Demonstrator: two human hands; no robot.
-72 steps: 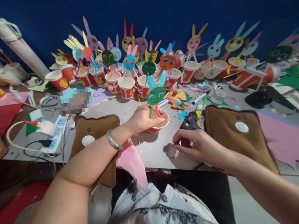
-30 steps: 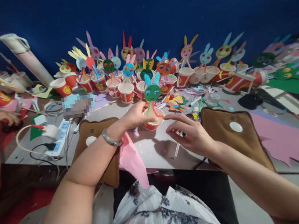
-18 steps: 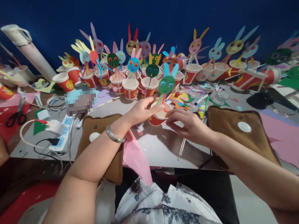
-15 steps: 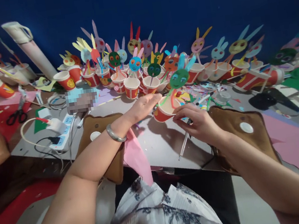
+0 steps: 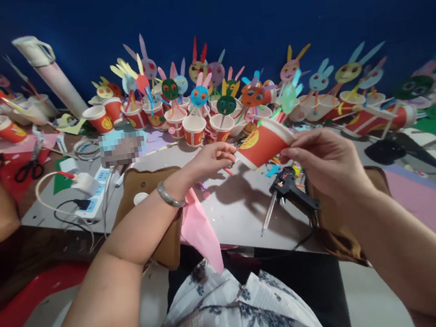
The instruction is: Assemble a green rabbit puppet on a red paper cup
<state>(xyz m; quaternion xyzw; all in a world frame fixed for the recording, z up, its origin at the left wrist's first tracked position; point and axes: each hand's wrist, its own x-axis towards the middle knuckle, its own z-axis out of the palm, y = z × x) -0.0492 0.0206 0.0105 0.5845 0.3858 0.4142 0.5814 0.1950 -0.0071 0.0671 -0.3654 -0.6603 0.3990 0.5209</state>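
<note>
Red paper cup: raised above the tabletop and tipped nearly onto its side, base turned toward the left hand. It is gripped near the rim by the right hand, between thumb and fingers. Paper rabbit, green with light blue ears: seen blurred beyond the cup's mouth.

Left hand: fingers loosely bent, nothing seen gripped; placed just beside the cup's base, contact not discernible. A grey bangle is worn at its wrist.

Black glue gun: laid on the tabletop below the right hand; a thin clear stick is set at its left end. Pink paper: draped over the near edge, beside a brown pouch. White cup: stood upright before a row of rabbit-topped cups. Power strip: placed at left, plugs fitted. Black scissors: laid farther left.
</note>
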